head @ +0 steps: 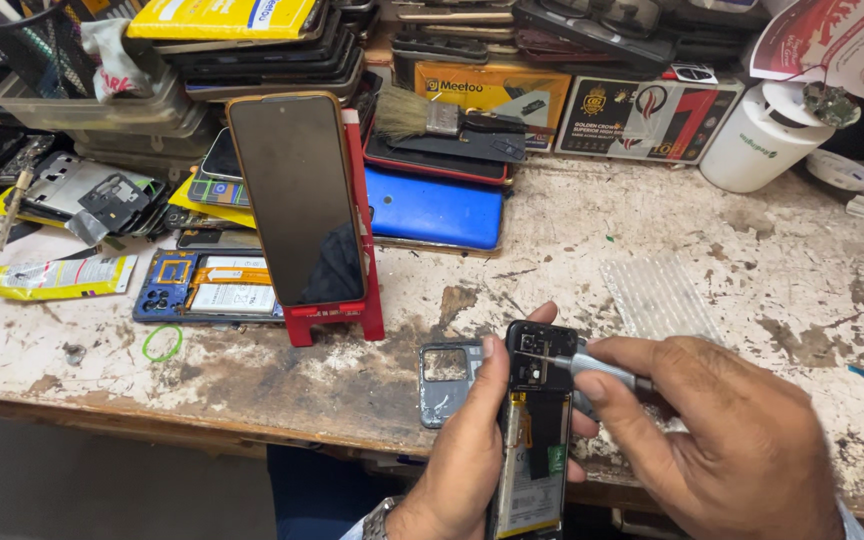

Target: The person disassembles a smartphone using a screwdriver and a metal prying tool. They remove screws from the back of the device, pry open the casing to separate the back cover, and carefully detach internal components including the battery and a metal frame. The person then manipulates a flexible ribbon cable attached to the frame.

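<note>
1. Packages line the back of the bench [752, 250]: a yellow box [487, 92] under a brush [442, 118], a black-and-red box [647, 118] to its right, then a white round tub [760, 140]. A yellow-and-blue packet [222, 15] tops a stack of phones at the far left, and a yellow tube [57, 277] lies at the left edge.
2. A dark-screened phone [297, 200] leans upright on a red stand [357, 310] — a blue phone back [434, 210] lies behind it, a stripped blue frame [197, 285] beside it. A green rubber ring [162, 343] lies in front.
3. The bench top is scuffed, its white paint worn to brown. A grey camera cover [445, 380] lies near the front edge.
4. Left hand [462, 450] grips an opened phone [534, 430] at the front edge, fingers wrapped round its sides, battery showing.
5. Right hand [722, 440] pinches a screwdriver [592, 367] — tip on the phone's top end.
</note>
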